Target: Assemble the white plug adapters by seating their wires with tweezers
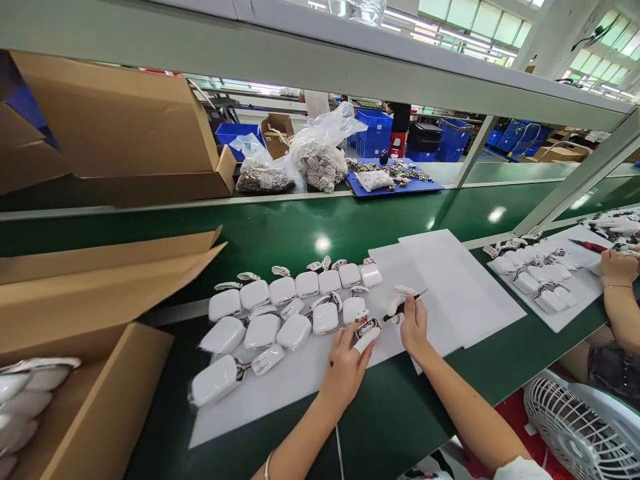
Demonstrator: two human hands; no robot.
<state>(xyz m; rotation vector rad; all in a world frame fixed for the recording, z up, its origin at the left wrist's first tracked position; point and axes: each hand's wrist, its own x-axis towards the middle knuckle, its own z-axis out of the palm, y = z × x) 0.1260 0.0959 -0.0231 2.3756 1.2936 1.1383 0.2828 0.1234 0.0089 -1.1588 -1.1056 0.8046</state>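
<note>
My left hand [345, 363] is closed around a small white plastic housing [370, 331], whose open side shows coloured wires inside. Just to the right, my right hand [415, 325] grips a thin dark pointed tool [399, 309]; its lower tip points toward the housing, a little apart from it. A small white part [404, 291] shows beside the right fingers; whether they touch it I cannot tell. Rows of glossy white rounded units [263, 331] with short wires lie to the left on white sheets [295, 393].
An open cardboard box [115, 393] holding white units stands at left. Beyond the green surface are bagged parts [320, 157] and a blue tray [400, 183]. At right, a co-worker's hand [619, 268] is near more white units [540, 270]. A fan [575, 427] stands below.
</note>
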